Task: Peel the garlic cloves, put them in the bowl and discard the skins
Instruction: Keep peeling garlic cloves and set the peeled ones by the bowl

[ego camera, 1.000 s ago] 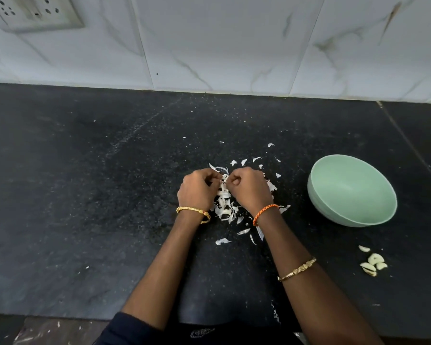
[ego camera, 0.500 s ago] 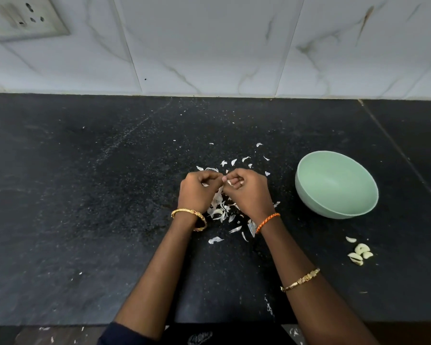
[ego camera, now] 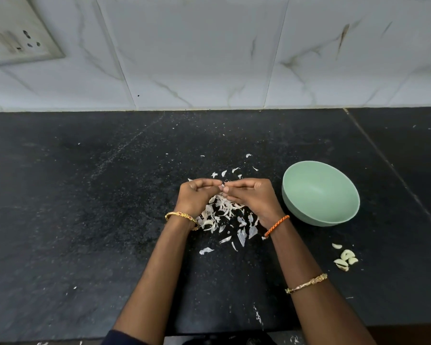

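My left hand (ego camera: 197, 196) and my right hand (ego camera: 253, 197) meet fingertip to fingertip above a heap of white garlic skins (ego camera: 224, 215) on the black counter. Between the fingertips a small garlic clove (ego camera: 223, 188) shows, mostly hidden by the fingers; both hands pinch it. A pale green bowl (ego camera: 320, 192) stands just right of my right hand, tilted toward me, and looks bare inside. Several peeled cloves (ego camera: 345, 260) lie on the counter in front of the bowl, to the right of my right forearm.
The black stone counter (ego camera: 85, 207) runs to a white marble-tiled wall (ego camera: 209, 58) at the back. A wall socket (ego camera: 18, 43) sits at the upper left. Loose skin flakes (ego camera: 241, 168) are scattered beyond the hands. A seam (ego camera: 383, 160) crosses the counter at right.
The hands have lifted slightly and the fingers have opened out from tight fists to a fingertip pinch on the clove. The view has shifted a little; the bowl and cloves stay put.
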`<action>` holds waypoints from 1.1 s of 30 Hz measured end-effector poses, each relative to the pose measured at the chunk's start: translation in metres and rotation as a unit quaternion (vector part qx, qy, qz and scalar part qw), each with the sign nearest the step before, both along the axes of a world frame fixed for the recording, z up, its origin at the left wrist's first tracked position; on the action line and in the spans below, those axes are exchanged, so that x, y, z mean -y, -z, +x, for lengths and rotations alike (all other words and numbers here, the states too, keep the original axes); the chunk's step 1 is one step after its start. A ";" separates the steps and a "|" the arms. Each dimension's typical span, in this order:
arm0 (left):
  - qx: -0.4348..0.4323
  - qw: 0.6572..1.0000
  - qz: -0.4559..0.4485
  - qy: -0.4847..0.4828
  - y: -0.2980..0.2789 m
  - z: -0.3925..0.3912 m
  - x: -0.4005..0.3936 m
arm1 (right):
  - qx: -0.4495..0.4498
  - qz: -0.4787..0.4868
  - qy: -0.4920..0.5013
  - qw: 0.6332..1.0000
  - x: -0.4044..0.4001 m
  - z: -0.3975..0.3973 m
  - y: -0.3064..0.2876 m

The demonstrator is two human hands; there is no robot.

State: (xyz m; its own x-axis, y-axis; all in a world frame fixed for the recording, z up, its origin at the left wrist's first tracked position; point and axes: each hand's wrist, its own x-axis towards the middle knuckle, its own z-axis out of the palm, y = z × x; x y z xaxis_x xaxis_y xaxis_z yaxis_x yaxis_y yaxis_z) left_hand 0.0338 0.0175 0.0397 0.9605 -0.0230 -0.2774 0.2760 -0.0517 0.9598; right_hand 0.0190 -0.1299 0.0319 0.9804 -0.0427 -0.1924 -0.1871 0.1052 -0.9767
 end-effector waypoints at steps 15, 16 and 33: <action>-0.044 0.995 0.087 -0.033 -0.012 0.015 0.022 | -0.110 -0.111 -0.162 0.974 0.003 0.029 -0.010; -0.037 0.994 0.097 -0.027 -0.013 0.015 0.024 | -0.113 -0.119 -0.185 0.969 0.006 0.030 -0.012; -0.058 0.990 -0.091 -0.091 -0.003 -0.007 0.034 | -0.044 0.086 -0.002 0.995 0.019 0.015 -0.008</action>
